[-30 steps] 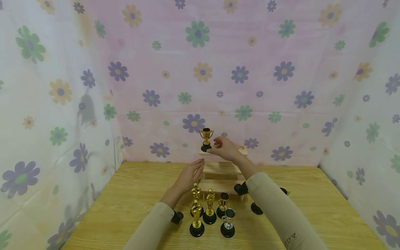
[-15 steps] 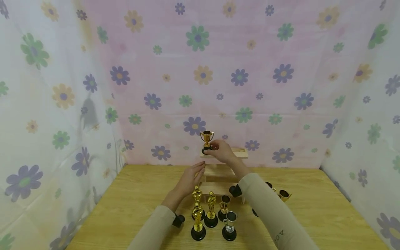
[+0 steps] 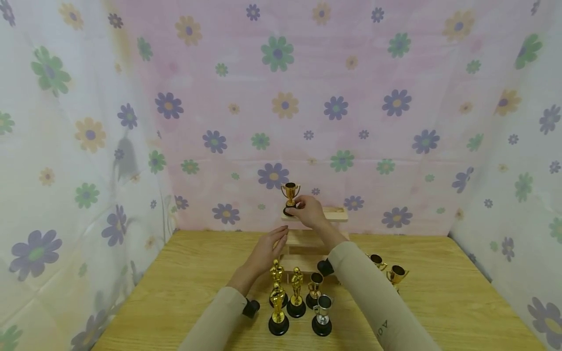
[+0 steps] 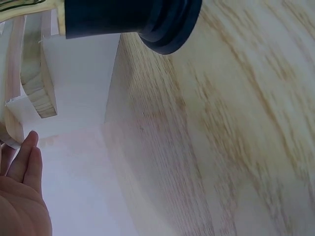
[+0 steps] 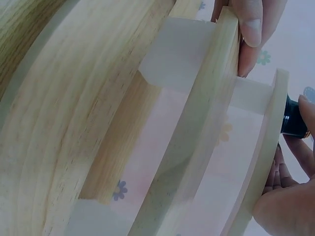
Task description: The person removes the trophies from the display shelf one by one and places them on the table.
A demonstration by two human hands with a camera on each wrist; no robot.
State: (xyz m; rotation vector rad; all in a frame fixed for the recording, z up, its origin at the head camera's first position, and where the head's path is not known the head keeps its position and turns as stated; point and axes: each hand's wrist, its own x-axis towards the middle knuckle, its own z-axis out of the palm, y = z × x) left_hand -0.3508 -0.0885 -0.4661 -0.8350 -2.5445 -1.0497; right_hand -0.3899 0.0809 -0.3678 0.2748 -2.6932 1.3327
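A gold two-handled trophy cup (image 3: pixel 290 191) on a black base stands upright at the left end of the top shelf of a stepped wooden rack (image 3: pixel 305 237). My right hand (image 3: pixel 309 211) pinches its base between thumb and fingers; the right wrist view shows the black base (image 5: pixel 294 118) right against the shelf. My left hand (image 3: pixel 266 249) is at the rack's left side. Its fingers are straight, with the tips (image 4: pixel 32 139) at the end of a shelf in the left wrist view.
In front of the rack stand several gold figurine trophies (image 3: pixel 296 290), a small bronze-coloured cup (image 3: pixel 315 287) and a silver cup (image 3: pixel 323 312). More gold cups (image 3: pixel 397 275) stand right, partly behind my right sleeve (image 3: pixel 373 287). Flowered cloth (image 3: pixel 281 97) hangs behind the wooden table (image 3: pixel 197 273).
My right hand has come left and its fingers have closed round the cup's base. The cup stays on the top shelf. The left hand holds its place; the view has tilted slightly.
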